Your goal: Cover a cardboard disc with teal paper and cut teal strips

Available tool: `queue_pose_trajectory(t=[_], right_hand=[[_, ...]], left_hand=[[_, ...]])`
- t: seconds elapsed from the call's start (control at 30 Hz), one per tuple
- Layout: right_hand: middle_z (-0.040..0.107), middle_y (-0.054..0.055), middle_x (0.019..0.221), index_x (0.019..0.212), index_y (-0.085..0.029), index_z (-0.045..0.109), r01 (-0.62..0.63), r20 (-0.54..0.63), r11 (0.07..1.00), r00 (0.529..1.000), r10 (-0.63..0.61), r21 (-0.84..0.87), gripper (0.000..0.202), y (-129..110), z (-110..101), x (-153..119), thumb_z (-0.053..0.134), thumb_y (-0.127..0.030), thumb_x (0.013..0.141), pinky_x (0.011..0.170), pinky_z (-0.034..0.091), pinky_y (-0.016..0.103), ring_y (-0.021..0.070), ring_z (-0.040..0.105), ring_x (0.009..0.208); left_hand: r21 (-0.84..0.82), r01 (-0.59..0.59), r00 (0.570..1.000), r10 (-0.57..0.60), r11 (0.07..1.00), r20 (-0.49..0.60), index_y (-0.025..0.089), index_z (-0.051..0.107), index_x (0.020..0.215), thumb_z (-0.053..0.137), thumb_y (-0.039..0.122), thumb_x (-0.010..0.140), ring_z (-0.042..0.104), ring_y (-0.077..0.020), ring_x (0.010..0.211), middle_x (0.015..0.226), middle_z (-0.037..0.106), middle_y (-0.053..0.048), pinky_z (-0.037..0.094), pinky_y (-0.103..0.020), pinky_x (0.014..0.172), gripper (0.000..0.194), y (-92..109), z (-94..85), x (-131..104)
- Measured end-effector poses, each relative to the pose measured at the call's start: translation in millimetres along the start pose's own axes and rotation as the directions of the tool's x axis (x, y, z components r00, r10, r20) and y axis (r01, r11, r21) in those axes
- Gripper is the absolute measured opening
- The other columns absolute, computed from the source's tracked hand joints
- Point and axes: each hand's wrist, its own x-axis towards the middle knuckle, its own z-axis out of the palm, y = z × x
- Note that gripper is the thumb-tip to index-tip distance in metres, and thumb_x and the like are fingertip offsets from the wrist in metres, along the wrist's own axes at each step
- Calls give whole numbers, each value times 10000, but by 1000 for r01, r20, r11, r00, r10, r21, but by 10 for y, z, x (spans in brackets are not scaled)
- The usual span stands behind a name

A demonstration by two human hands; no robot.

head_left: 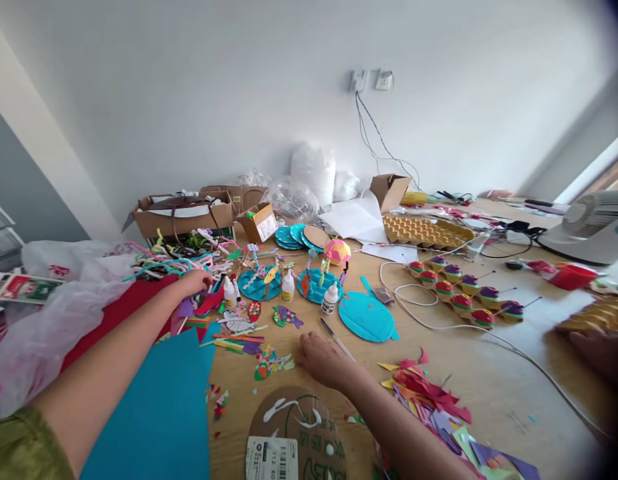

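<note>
My left hand (195,284) reaches into a heap of coloured paper scraps and pipe cleaners, its fingers bent together beside a purple scrap (185,308). What lies between those fingertips is hidden. On the table, my right hand (321,358) rests palm down with loosely bent fingers, apparently holding nothing. It is next to small paper bits (269,363) and a pen (336,337). In front of me lies a round cardboard piece (289,417) smeared with white glue. Glue bottles (329,299), a decorated paper fish (287,317) and a blue disc (367,317) are beyond the right hand.
Blue sheet (153,407) lies under my left arm. Blue bases with decorations (261,283) stand mid-table. Painted egg-carton pieces (453,293), a white cable (469,328) and paper scraps (429,393) are rightward. Another person's hand (601,353) touches an egg carton (596,315). A fan (589,227) stands right.
</note>
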Motion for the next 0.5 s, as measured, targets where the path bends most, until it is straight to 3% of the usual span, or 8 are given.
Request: queue_pose_trajectory(t=[0.27, 0.5], right_hand=[[599, 147, 1016, 1017, -91, 568, 9, 1, 1000, 1000, -9, -16, 281, -6, 10, 8, 506, -274, 813, 752, 420, 314, 260, 573, 931], [609, 138, 989, 991, -92, 577, 20, -14, 1000, 1000, -20, -21, 260, 15, 43, 33, 477, -265, 824, 736, 419, 307, 254, 582, 908]], left_hand=[[248, -110, 979, 62, 962, 194, 170, 521, 1109, 527, 284, 835, 576, -212, 922, 1127, 553, -77, 487, -415, 755, 297, -11, -214, -218], [297, -246, 965, 205, 923, 161, 175, 521, 1109, 522, 283, 838, 570, -213, 939, 1139, 548, -80, 479, -423, 771, 291, 76, -321, -457]])
